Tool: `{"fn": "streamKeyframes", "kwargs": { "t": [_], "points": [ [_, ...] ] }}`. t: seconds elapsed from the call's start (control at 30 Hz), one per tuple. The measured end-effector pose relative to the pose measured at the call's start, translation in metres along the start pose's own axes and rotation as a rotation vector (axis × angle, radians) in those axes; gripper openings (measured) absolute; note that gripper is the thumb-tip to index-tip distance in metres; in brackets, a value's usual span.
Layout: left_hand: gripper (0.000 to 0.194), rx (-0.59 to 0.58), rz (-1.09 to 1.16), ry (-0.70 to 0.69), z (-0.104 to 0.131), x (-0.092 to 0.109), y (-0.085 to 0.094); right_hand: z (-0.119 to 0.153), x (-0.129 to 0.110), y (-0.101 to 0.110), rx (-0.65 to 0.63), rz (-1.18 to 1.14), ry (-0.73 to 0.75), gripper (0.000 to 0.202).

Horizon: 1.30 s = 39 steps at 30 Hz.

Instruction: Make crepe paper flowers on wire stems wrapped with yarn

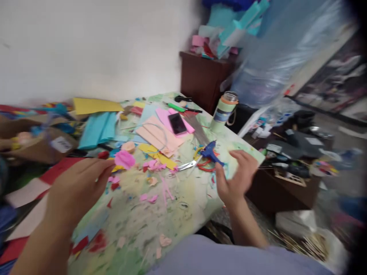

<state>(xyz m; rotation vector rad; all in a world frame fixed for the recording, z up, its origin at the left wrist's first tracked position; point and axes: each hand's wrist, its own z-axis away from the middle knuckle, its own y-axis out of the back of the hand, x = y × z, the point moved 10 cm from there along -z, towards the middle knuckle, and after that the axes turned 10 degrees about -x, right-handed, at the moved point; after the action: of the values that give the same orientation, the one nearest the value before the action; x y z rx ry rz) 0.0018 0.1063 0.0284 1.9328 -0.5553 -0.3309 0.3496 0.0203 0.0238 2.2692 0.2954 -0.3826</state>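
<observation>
A pink paper flower piece (125, 159) is pinched at the fingertips of my left hand (83, 183), above the left part of the table. On the right, my right hand (237, 175) has its thumb and fingers apart and holds nothing. Just left of it lies a blue glue gun (211, 152). Silver scissors (187, 165) rest beside the glue gun. Pink paper scraps (155, 165) are strewn between my hands. Behind them are peach paper sheets (159, 135) and a dark phone (177, 123) on pink paper.
A green bottle (224, 110) stands at the right edge of the patterned table (177, 217). Turquoise paper (97, 131) and yellow paper (96, 106) lie at the back left. A brown cabinet (205, 78) is behind; a cluttered lower box (281, 191) sits to the right.
</observation>
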Motion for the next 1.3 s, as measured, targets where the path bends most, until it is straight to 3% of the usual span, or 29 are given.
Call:
{"fn": "streamKeyframes", "kwargs": {
  "t": [0.07,0.13,0.2,0.3,0.37,0.6,0.73,0.83,0.93,1.03,1.13,1.3],
  "points": [
    [0.026,-0.006,0.000,0.007,0.002,-0.008,-0.013,0.002,0.022,-0.015,-0.089,0.098,-0.085,0.050],
    [0.020,0.027,0.039,0.015,0.003,-0.008,-0.013,0.001,0.043,-0.048,-0.279,0.192,-0.164,0.055],
    [0.015,0.088,0.036,0.071,0.004,-0.003,-0.003,0.002,0.059,-0.078,-0.438,0.260,-0.216,0.055],
    [0.012,0.086,0.066,0.067,-0.001,0.016,0.005,0.002,0.072,-0.105,-0.558,0.319,-0.235,0.051],
    [0.010,0.154,0.075,0.053,-0.003,0.025,0.012,0.001,0.077,-0.111,-0.573,0.354,-0.221,0.049],
    [0.011,0.145,0.068,0.079,-0.005,0.025,0.009,-0.006,0.088,-0.114,-0.612,0.337,-0.154,0.041],
    [0.007,0.214,0.023,0.035,-0.003,0.030,0.013,-0.014,0.085,-0.094,-0.463,0.239,-0.142,0.037],
    [0.005,0.225,0.037,0.073,-0.001,0.027,0.009,-0.019,0.069,-0.069,-0.301,0.040,-0.103,0.036],
    [0.017,0.260,0.084,0.097,0.003,0.026,0.006,-0.017,0.033,-0.050,-0.224,-0.244,-0.011,0.024],
    [0.028,0.280,0.045,0.034,0.005,0.035,0.007,-0.008,-0.019,-0.045,-0.288,-0.557,0.116,0.009],
    [0.036,0.227,-0.015,-0.062,0.002,0.049,0.006,0.004,-0.066,-0.051,-0.389,-0.764,0.228,0.005],
    [0.038,0.195,-0.010,-0.118,-0.001,0.057,0.006,0.019,-0.105,-0.072,-0.512,-0.956,0.310,0.024]
  ]
}}
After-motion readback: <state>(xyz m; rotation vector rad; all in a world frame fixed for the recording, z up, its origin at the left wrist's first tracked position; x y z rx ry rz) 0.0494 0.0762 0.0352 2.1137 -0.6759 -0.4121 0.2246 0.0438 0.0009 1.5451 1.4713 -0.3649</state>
